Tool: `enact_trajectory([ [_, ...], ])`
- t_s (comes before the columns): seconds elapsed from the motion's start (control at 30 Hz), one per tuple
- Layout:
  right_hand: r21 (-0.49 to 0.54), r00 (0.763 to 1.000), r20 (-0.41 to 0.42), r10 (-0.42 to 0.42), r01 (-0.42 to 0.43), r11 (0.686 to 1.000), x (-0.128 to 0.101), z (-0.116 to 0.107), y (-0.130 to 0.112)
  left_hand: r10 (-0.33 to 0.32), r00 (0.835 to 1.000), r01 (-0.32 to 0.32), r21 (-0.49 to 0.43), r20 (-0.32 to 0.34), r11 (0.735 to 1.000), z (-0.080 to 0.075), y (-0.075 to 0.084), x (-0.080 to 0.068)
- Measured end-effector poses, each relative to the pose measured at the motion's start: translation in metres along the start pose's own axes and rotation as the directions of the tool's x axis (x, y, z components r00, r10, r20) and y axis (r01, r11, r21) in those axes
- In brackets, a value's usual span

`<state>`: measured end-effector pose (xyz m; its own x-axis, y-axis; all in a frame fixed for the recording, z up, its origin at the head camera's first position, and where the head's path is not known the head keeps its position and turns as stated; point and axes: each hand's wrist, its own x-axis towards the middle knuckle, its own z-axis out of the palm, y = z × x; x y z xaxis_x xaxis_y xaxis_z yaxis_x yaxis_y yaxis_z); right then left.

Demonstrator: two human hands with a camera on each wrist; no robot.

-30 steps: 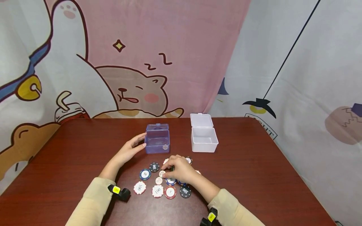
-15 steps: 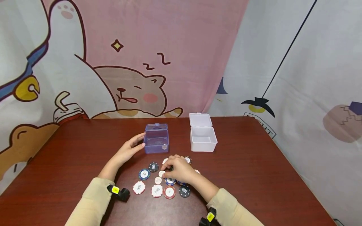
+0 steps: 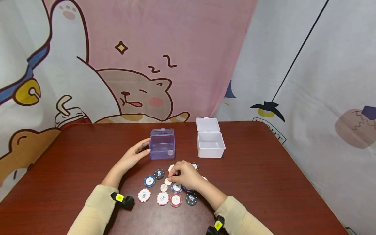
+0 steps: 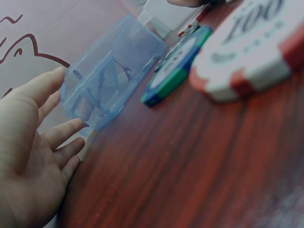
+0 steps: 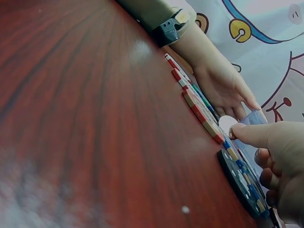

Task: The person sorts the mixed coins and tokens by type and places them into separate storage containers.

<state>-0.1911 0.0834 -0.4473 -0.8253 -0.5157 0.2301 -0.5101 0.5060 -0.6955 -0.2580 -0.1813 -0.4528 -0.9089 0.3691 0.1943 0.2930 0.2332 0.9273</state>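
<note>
My left hand (image 3: 133,157) reaches to the left side of a translucent blue plastic box (image 3: 162,154), whose lid stands up. In the left wrist view its fairly straight fingers touch the box wall (image 4: 102,90). One coin (image 3: 170,152) shows through the box front. My right hand (image 3: 188,176) is over the poker chips and pinches a silvery coin (image 5: 228,124), which is tilted up in the right wrist view. Another coin (image 3: 164,187) lies just left of it. Below are a blue-edged chip (image 3: 177,187) and a red-edged chip (image 3: 176,200).
To the right stands a white box (image 3: 211,149) with its lid up. Several poker chips lie flat around the right hand, among them a black chip (image 3: 191,198), a white chip (image 3: 144,195) and a green-and-blue chip (image 3: 149,181). A printed curtain (image 3: 188,58) hangs behind the table.
The right thumb and fingers have closed slightly at the coin, and its near edge shows a little lower. The left hand stays against the blue box.
</note>
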Motion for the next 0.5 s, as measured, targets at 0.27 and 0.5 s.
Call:
enact_trajectory([
  [0.27,0.113,1.0,-0.027,0.017,-0.014,0.993,0.003,-0.002,0.0,-0.007,1.0,0.007,0.011,0.007,1.0,0.002,0.014,-0.003],
  [0.5,0.157,0.997,-0.057,0.044,-0.034,0.987,0.005,-0.004,0.0,-0.008,1.0,0.008,0.022,0.005,1.0,0.002,0.019,-0.004],
])
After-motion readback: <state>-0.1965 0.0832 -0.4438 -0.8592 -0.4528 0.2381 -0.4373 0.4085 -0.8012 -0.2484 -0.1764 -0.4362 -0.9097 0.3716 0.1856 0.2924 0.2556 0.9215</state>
